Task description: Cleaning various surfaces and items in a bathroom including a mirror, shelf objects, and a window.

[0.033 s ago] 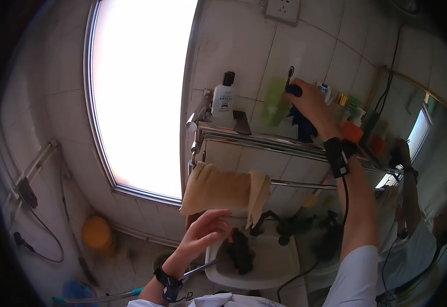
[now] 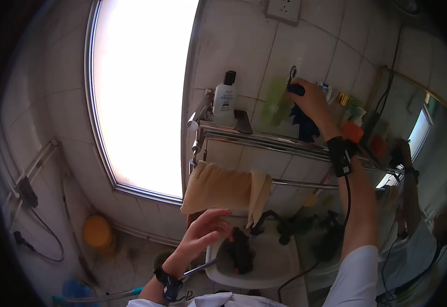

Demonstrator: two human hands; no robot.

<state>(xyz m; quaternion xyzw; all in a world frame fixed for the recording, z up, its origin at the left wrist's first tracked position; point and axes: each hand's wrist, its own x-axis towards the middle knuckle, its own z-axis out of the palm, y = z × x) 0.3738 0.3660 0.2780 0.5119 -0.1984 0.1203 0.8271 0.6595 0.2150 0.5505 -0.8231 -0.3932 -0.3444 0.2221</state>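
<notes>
My right hand [image 2: 308, 100] reaches up to the shelf, its fingers closed around a dark blue object [image 2: 296, 90] whose kind I cannot make out. Just left of the fingers stands a translucent green container [image 2: 274, 105]. Above them shows the head of a dark toothbrush [image 2: 292, 71]; whether my fingers touch it is hidden. Below my palm is a jagged dark blue thing [image 2: 305, 125]. My left hand [image 2: 205, 230] hovers by the sink's left rim, below a hanging towel [image 2: 215, 189], fingers apart and holding nothing.
On the metal shelf [image 2: 264, 140] stand a white bottle with black cap [image 2: 224, 100], a dark flat item [image 2: 243, 123] and an orange item [image 2: 353, 131]. A dark object lies in the white sink [image 2: 274, 256]. A mirror [image 2: 412, 133] is at right, a bright window [image 2: 139, 92] at left.
</notes>
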